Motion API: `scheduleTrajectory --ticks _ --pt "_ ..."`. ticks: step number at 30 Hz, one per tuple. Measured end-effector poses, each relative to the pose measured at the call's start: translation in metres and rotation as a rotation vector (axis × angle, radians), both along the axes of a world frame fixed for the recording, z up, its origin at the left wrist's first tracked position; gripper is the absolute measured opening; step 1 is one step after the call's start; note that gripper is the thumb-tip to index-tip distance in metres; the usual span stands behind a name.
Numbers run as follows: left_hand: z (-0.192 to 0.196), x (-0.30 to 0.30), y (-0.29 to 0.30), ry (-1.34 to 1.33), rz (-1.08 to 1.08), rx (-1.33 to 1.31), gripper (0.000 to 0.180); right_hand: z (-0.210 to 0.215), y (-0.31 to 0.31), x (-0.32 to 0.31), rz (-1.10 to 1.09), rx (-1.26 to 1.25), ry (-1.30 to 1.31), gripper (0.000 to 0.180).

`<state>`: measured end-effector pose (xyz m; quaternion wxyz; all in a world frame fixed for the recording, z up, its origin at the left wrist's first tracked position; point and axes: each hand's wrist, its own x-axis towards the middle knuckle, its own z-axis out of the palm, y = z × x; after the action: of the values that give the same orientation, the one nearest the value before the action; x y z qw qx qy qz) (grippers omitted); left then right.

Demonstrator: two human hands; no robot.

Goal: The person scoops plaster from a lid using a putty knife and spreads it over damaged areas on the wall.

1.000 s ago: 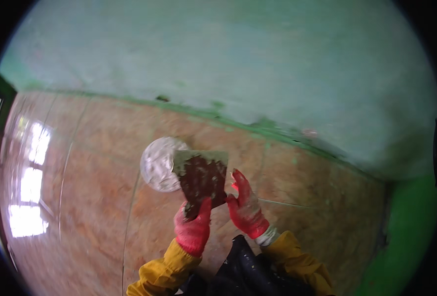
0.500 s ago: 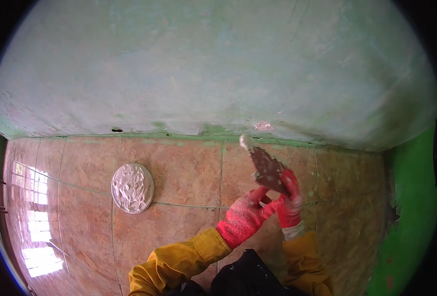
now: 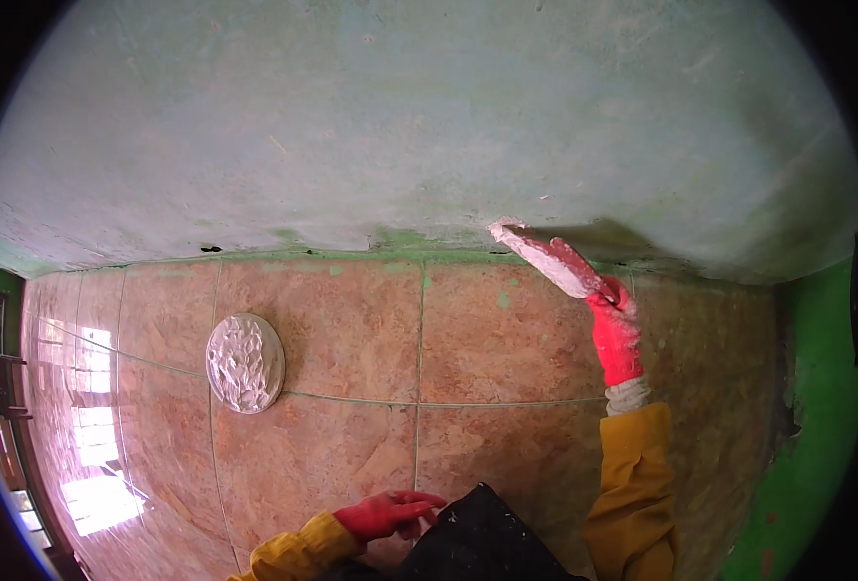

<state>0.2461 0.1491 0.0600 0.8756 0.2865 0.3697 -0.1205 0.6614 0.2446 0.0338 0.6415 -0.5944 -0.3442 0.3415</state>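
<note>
"While the R hand (image 3: pixel 618 334) is gripping the flat blade (image 3: pixel 576 263), what is the blade's pos.?"

"Fwd., R of centre. It is slanting up & L from the R grip, its far end lying at the foot of the pale green wall (image 3: pixel 352 126), just above the floor (image 3: pixel 332 450). Whether that end is pressing on the wall, cannot tell."

"Surface cond. of blade?"

"White paste (image 3: pixel 542 259) is coating the lower-L edge & far tip; maroon is showing along the upper-R side. A shadow (image 3: pixel 628 240) is falling on the wall to its R."

"R grip state?"

"Closed on the blade's near end, fingers wrapping it, red-gloved. The R arm is stretching fwd. w/ a yellow sleeve (image 3: pixel 632 474) covering it; a pale cuff (image 3: pixel 628 395) is showing btwn. glove & sleeve."

"L grip?"

"Loose, fingers partly extended. The L hand (image 3: pixel 385 515), also red-gloved, is resting low in view, just beside the dark clothing (image 3: pixel 482 537); contact, cannot tell."

"Other items?"

"A round container (image 3: pixel 281 363) is standing on the tiled floor, well L of the blade, holding more paste, ridged on top. Light (image 3: pixel 95 436) is reflecting off tiles, far L. A bright green side wall (image 3: pixel 816 387) is bordering the R."
</note>
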Motion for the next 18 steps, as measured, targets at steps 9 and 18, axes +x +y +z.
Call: scheduleTrajectory --ticks 9,18 --pt "-0.052 -0.117 -0.081 -0.194 0.378 -0.486 0.06 0.004 0.012 0.025 -0.041 -0.042 -0.055 0.024" --pt "-0.116 -0.205 -0.145 -0.447 0.446 -0.607 0.067 0.006 0.003 0.003 -0.042 -0.045 -0.015 0.023"
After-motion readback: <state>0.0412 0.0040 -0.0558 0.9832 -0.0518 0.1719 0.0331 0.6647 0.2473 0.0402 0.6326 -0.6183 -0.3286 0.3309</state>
